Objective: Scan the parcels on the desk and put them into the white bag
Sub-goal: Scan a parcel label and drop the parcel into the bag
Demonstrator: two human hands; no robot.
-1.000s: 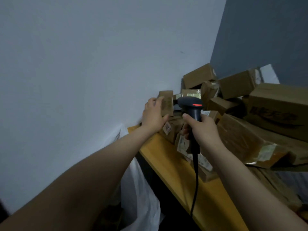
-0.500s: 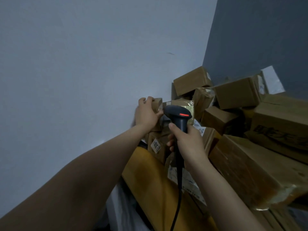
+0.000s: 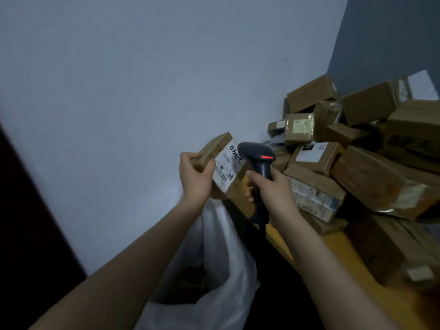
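My left hand (image 3: 195,175) grips a small brown parcel (image 3: 223,163) in the air beyond the desk's left end, its white label with barcodes turned toward me. My right hand (image 3: 271,189) holds a black handheld scanner (image 3: 258,158) by its handle, a red light lit on its head. The scanner head sits just right of the label. Below both hands the white bag (image 3: 226,263) hangs open beside the desk, with brown parcels dimly visible inside. Several cardboard parcels (image 3: 357,167) are heaped on the yellow desk (image 3: 338,248) at the right.
A pale wall fills the left and centre; a dark grey wall stands behind the parcel heap at the right. A dark panel (image 3: 28,222) runs along the left edge. The scanner's cable drops down past the desk's front edge.
My left hand has pulled the small parcel off the heap and turned its label up. The scanner has come alongside it. The view has swung so the bag shows below.
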